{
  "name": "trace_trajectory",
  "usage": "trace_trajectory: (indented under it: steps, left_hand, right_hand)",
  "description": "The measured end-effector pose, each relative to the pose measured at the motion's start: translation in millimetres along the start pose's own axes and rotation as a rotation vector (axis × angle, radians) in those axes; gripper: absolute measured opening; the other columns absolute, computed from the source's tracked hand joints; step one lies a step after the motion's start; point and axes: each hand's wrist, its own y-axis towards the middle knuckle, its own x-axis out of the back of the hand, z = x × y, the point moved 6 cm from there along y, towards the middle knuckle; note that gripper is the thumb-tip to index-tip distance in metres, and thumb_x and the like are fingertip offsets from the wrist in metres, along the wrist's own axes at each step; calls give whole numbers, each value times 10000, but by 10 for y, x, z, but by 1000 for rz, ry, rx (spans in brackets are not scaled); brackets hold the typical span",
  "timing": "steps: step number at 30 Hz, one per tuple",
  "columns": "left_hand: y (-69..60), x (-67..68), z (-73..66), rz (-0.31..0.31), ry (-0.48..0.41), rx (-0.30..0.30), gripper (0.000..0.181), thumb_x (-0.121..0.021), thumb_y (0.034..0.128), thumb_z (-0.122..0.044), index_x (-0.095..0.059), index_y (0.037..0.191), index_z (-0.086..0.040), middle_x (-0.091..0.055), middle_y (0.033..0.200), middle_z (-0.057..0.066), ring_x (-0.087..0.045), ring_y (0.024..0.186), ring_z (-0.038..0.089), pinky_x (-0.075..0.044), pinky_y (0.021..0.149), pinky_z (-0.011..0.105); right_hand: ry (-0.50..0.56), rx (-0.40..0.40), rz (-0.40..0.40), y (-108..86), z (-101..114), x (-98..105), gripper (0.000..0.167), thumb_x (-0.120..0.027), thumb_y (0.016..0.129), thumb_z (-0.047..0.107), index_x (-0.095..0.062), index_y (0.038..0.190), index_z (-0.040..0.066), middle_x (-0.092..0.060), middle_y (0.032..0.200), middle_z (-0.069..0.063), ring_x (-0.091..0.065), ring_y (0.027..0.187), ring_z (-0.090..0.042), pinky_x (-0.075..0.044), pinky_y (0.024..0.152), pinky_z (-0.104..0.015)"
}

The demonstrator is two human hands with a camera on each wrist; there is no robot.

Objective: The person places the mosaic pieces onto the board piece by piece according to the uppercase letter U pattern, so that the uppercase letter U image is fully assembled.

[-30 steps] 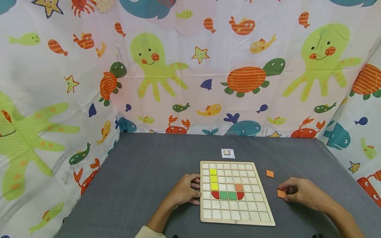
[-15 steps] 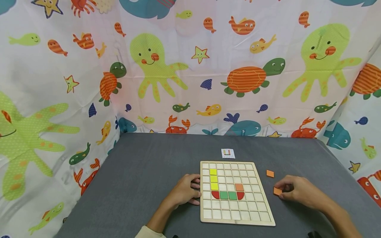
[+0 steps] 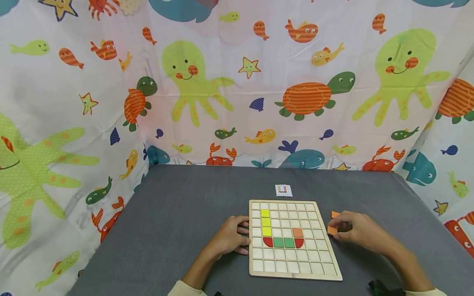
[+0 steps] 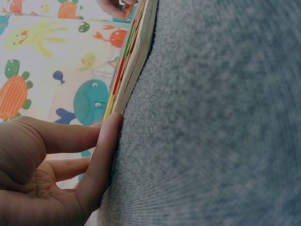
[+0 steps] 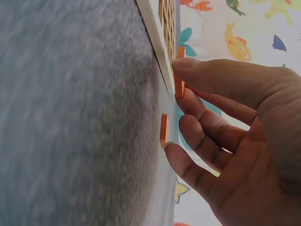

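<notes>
A wooden grid board (image 3: 281, 267) lies on the table with colored tiles in some cells: a column of yellow squares (image 3: 266, 222), red rounded corner pieces (image 3: 299, 243), green squares (image 3: 284, 243) and one orange square (image 3: 297, 232). At its left edge rests my left hand (image 3: 230, 236), thumb tip and fingers touching the rim, as the left wrist view (image 4: 70, 169) confirms. Just off the board's right edge, my right hand (image 3: 364, 231) pinches an orange square tile (image 5: 179, 86) between thumb and fingers. A second orange tile (image 5: 164, 128) lies on the table, partly covered by that hand in the head view.
Behind the board lies a small card (image 3: 283, 190) printed with a grid and a colored U-like figure. A grey cloth covers the table (image 3: 185, 205). A sea-animal curtain (image 3: 229, 90) hangs around the back and sides.
My right hand has moved left and slightly away from me with the orange tile, coming close to the board's right edge and partly over the loose tile. My left hand stays put.
</notes>
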Motion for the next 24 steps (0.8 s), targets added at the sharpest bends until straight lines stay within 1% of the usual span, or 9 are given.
trace_trajectory:
  steps: [3, 8, 16, 24]
  left_hand:
    - [-3, 1, -4, 1, -2, 0, 668, -750, 866, 138, -533, 1489, 35, -543, 1266, 152, -613, 1127, 278, -690, 622, 397]
    - [-9, 3, -15, 4, -4, 2, 668, -749, 867, 138, -533, 1490, 35, -543, 1272, 151, -612, 1133, 278, -690, 626, 397]
    - [-12, 4, -17, 9, -6, 0, 673, -746, 869, 139, -523, 1496, 41, -539, 1273, 157, -607, 1134, 281, -691, 629, 399]
    - [-4, 3, -1, 7, -10, 1, 676, -748, 869, 142, -523, 1497, 37, -539, 1279, 162, -608, 1135, 280, -691, 628, 394]
  right_hand:
    - [2, 10, -5, 52, 62, -18, 304, -876, 834, 252, -795, 1109, 151, -626, 945, 26, -545, 855, -131, -444, 669, -242]
    - [14, 30, 0, 134, 150, -54, 304, -870, 839, 252, -801, 1115, 145, -628, 928, 32, -543, 848, -137, -444, 649, -239]
    - [35, 119, -7, 230, 313, -117, 304, -888, 820, 266, -806, 1094, 165, -618, 887, 52, -528, 811, -88, -441, 633, -232]
    - [17, 127, 26, 344, 432, -188, 292, -870, 847, 211, -802, 1121, 136, -640, 926, 49, -545, 836, -130, -467, 656, -251]
